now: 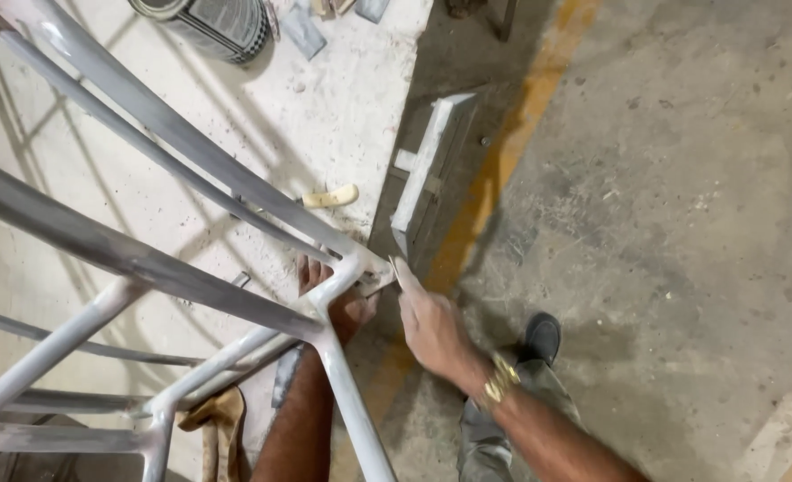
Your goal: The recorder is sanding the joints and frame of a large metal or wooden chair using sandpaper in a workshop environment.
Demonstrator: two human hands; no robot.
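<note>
A grey metal tube frame (191, 152) lies across a white dusty board (325, 116) and fills the left half of the view. My left hand (347, 308) reaches up behind the frame's joint (342, 272) and grips it, partly hidden by the tubes. My right hand (432, 326), with a gold watch (500, 381) on the wrist, holds a thin flat blade (402, 270) whose tip rests against the joint's end.
A dark paint can (213, 27) lies at the top of the board. A cream tool handle (331, 197) sits on the board. A grey block (432, 165) leans at the board's edge. A yellow floor line (503, 152) crosses the concrete; my shoe (541, 337) stands below.
</note>
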